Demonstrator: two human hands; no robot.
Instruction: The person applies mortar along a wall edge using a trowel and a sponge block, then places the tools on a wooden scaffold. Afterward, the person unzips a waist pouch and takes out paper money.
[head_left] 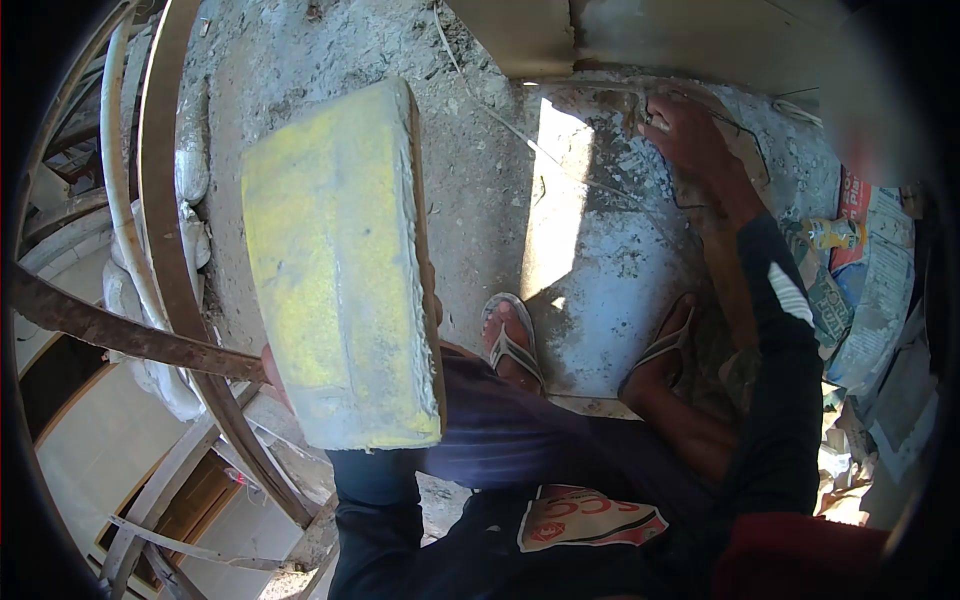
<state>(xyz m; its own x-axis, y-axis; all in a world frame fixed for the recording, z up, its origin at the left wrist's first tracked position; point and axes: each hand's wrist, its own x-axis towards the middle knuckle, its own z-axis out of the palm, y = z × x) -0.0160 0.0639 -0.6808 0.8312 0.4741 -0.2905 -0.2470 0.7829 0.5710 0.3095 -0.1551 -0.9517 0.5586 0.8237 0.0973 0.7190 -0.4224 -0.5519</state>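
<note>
My left hand (274,378) grips a large sponge float (335,270) with a worn yellow face smeared with grey plaster. The float is held up close to the camera, its face towards me, and covers most of that hand; only bits of fingers show at its sides. Farther off, at the upper right, my right hand (690,140) is closed, fingers curled around something small and pale that I cannot make out. It is over a stained, wet-looking patch near the foot of a brownish panel (670,45).
Curved wooden strips (165,180) and a frame stand at the left, with filled sacks (190,150) behind. A thin cord (490,112) crosses the rough grey floor (300,50). Printed cement bags (865,270) lie at the right. My sandalled feet (512,340) rest below.
</note>
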